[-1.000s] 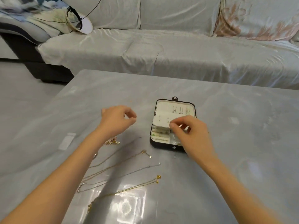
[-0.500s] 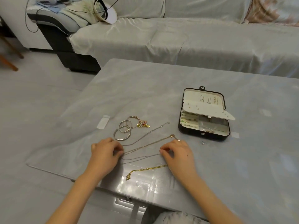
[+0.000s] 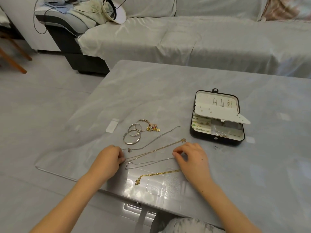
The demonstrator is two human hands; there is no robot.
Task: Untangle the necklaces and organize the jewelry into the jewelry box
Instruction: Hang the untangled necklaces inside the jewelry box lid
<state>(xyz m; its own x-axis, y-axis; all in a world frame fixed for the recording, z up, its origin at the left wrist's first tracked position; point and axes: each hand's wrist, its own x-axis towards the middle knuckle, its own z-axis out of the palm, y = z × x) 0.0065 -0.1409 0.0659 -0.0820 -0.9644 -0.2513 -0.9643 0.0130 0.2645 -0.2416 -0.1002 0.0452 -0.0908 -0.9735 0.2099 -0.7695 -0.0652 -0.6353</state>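
Farthest to the left of the jewelry box (image 3: 217, 137), your left hand (image 3: 109, 158) lies on the desk (image 3: 168, 91) with its fingers curled. The tips meet the left end of the pale gold chain (image 3: 156, 149). You cannot tell whether they actually pinch it.

Just beyond that hand, still left of the box, two silver bangles (image 3: 132, 137) lie flat and overlapping, with a charm bracelet (image 3: 150, 127) touching them on the box side.

Four necklaces lie between your hands, apart from one another. All have their long axes running from your near left up toward the box. The pendant chain (image 3: 151, 142) is the farthest from you; its pendant is near your left hand and its clasp points at the box's left wall. The pale gold chain runs parallel below it, ending near the box's front left corner. The thin silver chain (image 3: 148, 163) lies flatter. The yellow gold chain (image 3: 158, 174), the one nearest you, has its pendant at the left end, and its right end passes under your right hand (image 3: 191, 158).

That hand sits just in front of the box, with thumb and forefinger closed narrowly on the right end of the thin silver chain.

A small stud (image 3: 215, 147) lies on the desk by the box's front wall. The box stands open, its lid laid back away from you. Its inner flap (image 3: 218, 113) points right, past the rim.
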